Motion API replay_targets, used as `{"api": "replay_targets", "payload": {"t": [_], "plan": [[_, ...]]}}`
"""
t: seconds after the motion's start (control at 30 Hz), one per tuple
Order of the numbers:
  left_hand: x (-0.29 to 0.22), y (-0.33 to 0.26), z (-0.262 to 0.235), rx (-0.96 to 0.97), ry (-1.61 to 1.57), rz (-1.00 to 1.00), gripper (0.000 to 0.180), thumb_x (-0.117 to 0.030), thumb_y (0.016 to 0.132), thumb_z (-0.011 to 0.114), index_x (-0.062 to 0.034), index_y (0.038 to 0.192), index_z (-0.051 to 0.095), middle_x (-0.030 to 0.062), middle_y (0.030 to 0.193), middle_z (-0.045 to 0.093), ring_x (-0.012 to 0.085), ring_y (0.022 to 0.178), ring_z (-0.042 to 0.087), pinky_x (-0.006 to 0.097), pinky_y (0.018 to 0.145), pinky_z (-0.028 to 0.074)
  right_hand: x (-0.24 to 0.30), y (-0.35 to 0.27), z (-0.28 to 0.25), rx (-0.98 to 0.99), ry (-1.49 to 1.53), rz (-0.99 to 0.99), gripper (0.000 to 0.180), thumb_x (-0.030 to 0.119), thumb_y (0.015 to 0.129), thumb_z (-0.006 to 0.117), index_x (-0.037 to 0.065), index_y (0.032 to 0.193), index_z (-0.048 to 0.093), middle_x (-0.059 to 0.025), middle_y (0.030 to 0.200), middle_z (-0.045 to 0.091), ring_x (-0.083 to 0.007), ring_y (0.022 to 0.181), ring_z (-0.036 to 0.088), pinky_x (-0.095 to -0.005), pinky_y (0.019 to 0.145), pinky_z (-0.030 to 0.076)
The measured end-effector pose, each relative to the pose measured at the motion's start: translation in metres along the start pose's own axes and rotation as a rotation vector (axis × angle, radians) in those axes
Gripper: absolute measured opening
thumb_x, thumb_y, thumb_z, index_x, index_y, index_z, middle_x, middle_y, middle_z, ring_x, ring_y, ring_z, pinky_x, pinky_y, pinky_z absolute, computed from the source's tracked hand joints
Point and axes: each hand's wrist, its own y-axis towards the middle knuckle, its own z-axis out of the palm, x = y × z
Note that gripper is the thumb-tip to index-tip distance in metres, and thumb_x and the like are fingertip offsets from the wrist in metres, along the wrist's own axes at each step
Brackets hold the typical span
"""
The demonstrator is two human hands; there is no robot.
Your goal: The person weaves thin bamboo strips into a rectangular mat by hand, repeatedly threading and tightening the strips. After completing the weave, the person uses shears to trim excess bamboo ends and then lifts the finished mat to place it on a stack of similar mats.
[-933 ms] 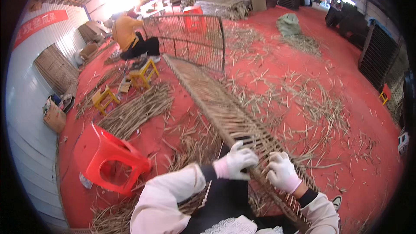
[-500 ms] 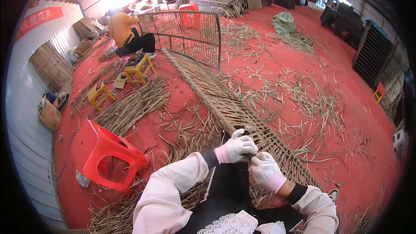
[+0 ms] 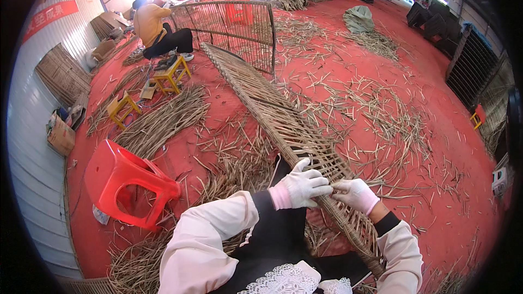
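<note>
A long woven panel (image 3: 256,103) of brown strips lies slanting across my lap, from the middle distance down to the lower right. Its near rim is wrapped thickly, and open slats show inside. My left hand (image 3: 301,186), in a white glove with a pink cuff, is closed over this rim, thumb raised. Just to the right, my right hand (image 3: 357,195), gloved the same way, pinches at the rim from the slatted side. What lies between its fingertips is too small to make out. The fingertips of both hands are close together but apart.
A tipped red plastic stool (image 3: 128,185) lies at the left. Behind it are a strip bundle (image 3: 169,120) and yellow stools (image 3: 171,76). Loose strips (image 3: 381,114) litter the red floor. Farther off, a person in orange (image 3: 152,27) sits by another lattice panel (image 3: 229,27).
The panel's near end has swung toward me. My right hand has moved up and rightward, away from my left hand, which stays at the rim. My view has shifted slightly.
</note>
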Motion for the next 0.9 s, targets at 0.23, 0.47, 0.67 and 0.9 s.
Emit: {"api": "replay_targets", "payload": {"t": [0.23,0.47,0.67,0.9], "plan": [[-0.01,0.001,-0.01,0.131,-0.014,-0.088,0.072,-0.041,0.073,0.084,-0.0222,0.137,0.056,-0.0032,0.134,0.056,0.0172,0.133,0.051,0.065,0.117,0.022,-0.006,0.013,-0.002,0.326,-0.107,0.126,0.025,0.023,0.081,0.073,0.005,0.098,0.075,-0.0146,0.107,0.066,-0.0352,0.093,0.068,-0.0443,0.084,0.055],[-0.011,0.003,-0.004,0.017,-0.198,-0.109,0.066,-0.032,0.063,0.087,-0.0156,0.123,0.062,-0.0011,0.129,0.06,0.0197,0.132,0.052,0.053,0.119,0.024,0.048,-0.014,-0.012,-0.152,-0.375,-0.105,0.015,0.017,0.081,0.067,0.003,0.086,0.069,-0.0136,0.113,0.062,-0.032,0.112,0.059,-0.0403,0.097,0.046],[0.006,0.002,0.007,-0.149,-0.322,0.025,0.052,-0.025,0.066,0.085,-0.017,0.113,0.064,-0.0016,0.119,0.065,0.0181,0.121,0.059,0.046,0.107,0.032,0.055,-0.008,0.007,-0.084,0.425,0.597,0.032,0.027,0.095,0.063,0.003,0.075,0.068,-0.0131,0.079,0.064,-0.0339,0.08,0.062,-0.0438,0.077,0.051],[0.009,-0.008,0.025,-0.334,-0.328,0.17,0.048,-0.029,0.069,0.084,-0.021,0.111,0.063,-0.0057,0.117,0.066,0.0153,0.121,0.059,0.051,0.113,0.028,0.107,-0.018,0.01,-0.029,-0.473,-0.276,0.013,0.02,0.08,0.07,0.011,0.071,0.065,-0.0063,0.087,0.058,-0.0291,0.089,0.06,-0.0446,0.082,0.051]]}}
